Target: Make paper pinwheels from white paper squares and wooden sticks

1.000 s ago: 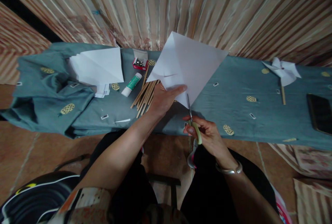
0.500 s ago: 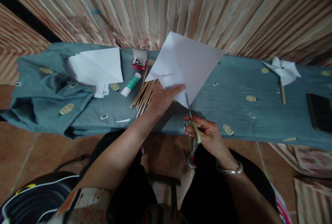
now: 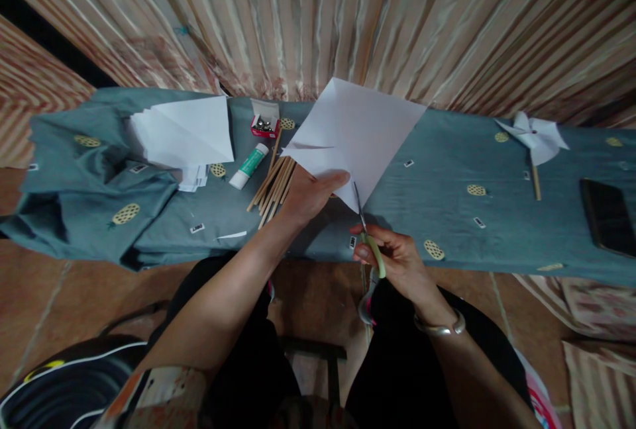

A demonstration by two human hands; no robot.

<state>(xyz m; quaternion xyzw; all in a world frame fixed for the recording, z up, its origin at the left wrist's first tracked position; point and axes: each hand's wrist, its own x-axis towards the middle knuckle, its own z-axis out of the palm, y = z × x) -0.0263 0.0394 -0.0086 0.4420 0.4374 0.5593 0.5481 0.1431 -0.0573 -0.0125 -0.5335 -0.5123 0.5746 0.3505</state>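
A white square sheet of paper (image 3: 375,124) is held up over the bench, one corner towards me. My left hand (image 3: 311,197) grips its lower left side, thumb on top and the other fingers hidden beneath. A slit runs in from the paper's left corner. My right hand (image 3: 392,253) is closed round the green handles of a pair of scissors (image 3: 375,253). The blades are at the sheet's near corner, with the paper between them. Under and beside my left hand lie several thin wooden sticks (image 3: 271,194).
A glue stick (image 3: 249,166), a red box of metal pins (image 3: 265,126) and a stack of white paper (image 3: 186,131) lie left on the blue-green cloth (image 3: 318,243). To the right are a paper pinwheel (image 3: 539,138) on a stick and a black phone (image 3: 609,216). A striped curtain (image 3: 318,18) hangs behind.
The far part of the paper has dipped slightly towards me, and the slit at its left shows wider. Both hands keep nearly the same place; the view has shifted a little.
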